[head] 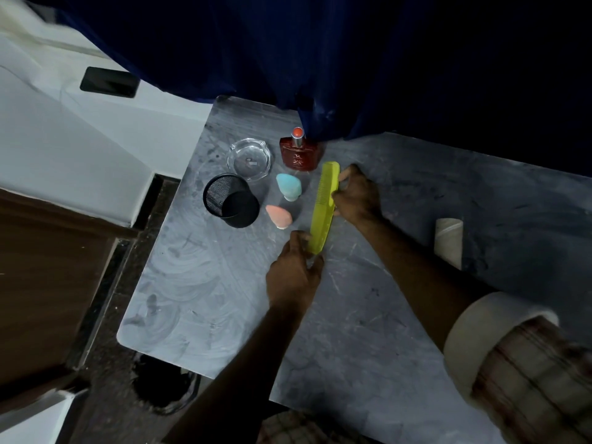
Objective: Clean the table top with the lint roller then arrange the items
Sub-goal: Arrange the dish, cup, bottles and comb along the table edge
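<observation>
A yellow-green comb (pixel 324 206) lies lengthwise on the grey marbled table top (pixel 368 299). My left hand (pixel 293 277) pinches its near end and my right hand (pixel 357 195) holds its far half from the right side. Left of the comb sit a blue makeup sponge (pixel 288 186) and a pink makeup sponge (pixel 278 216). A red perfume bottle (pixel 299 152) stands at the back by the curtain. A glass ashtray (pixel 249 159) and a black mesh cup (pixel 231 200) stand further left. A pale lint roller (pixel 448 241) lies to the right of my right forearm.
A dark blue curtain (pixel 320 59) hangs over the table's back edge. A black phone (pixel 109 82) rests on the white surface at the upper left. The table's left edge drops to a dark floor and a brown wooden panel (pixel 48 283).
</observation>
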Motion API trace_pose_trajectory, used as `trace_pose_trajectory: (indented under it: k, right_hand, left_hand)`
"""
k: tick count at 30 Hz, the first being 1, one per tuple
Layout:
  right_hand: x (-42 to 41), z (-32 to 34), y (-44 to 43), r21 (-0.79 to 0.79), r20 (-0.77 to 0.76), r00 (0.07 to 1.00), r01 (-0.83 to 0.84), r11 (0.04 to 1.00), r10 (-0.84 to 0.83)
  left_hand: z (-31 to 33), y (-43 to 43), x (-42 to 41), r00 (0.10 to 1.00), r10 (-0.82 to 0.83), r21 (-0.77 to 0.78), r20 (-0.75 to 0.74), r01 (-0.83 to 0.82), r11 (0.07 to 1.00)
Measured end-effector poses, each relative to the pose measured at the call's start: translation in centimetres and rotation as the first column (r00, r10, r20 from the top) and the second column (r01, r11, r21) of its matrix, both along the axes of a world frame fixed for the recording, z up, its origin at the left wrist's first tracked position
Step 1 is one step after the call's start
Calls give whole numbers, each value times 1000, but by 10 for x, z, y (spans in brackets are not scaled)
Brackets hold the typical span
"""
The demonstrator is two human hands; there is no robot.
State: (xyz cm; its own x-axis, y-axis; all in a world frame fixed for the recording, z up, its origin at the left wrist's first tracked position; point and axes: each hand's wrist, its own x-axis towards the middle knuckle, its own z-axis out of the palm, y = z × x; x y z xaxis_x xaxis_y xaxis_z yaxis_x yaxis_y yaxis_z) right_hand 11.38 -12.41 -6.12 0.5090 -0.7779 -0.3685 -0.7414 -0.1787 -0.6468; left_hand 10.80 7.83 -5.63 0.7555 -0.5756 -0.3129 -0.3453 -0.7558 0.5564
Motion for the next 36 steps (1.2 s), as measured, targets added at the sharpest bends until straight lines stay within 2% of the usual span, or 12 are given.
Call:
trace_pose_trajectory:
  k: [7, 13, 16, 21, 25, 28, 31, 36]
  right_hand:
    - [0, 8, 2, -125, -159, 985, -88, 988, 68]
    - [1, 13, 6, -138, -183, 980, -99, 985, 73]
    - [-4, 22, 8, -118, -148, 988, -67, 991, 49]
    - [-57, 43, 30, -162, 36, 999, -8, 987, 14]
    - [-138, 53, 53, -173, 77, 997, 44, 984, -31]
    - [-194, 57, 59, -265, 41, 989, 150, 952, -145]
    - [-245, 54, 56, -256, 26, 948, 313, 914, -318]
    - [-288, 36, 55, -252, 5, 939, 335, 908, -345]
  left_hand:
    - [-2, 1, -3, 996, -58, 80, 66, 52, 995]
    - [-1, 3, -4, 997, -54, 62, 55, 51, 997]
    - [1, 6, -8, 996, -57, 24, 63, 55, 998]
    - [13, 10, -35, 994, -95, -65, 45, 98, 993]
    - [21, -5, -68, 970, -231, -134, -77, 220, 966]
    - [20, -25, -92, 923, -322, -242, -212, 270, 932]
    - [14, -48, -117, 889, -312, -247, -334, 237, 940]
    - [-1, -69, -144, 882, -270, -224, -387, 194, 955]
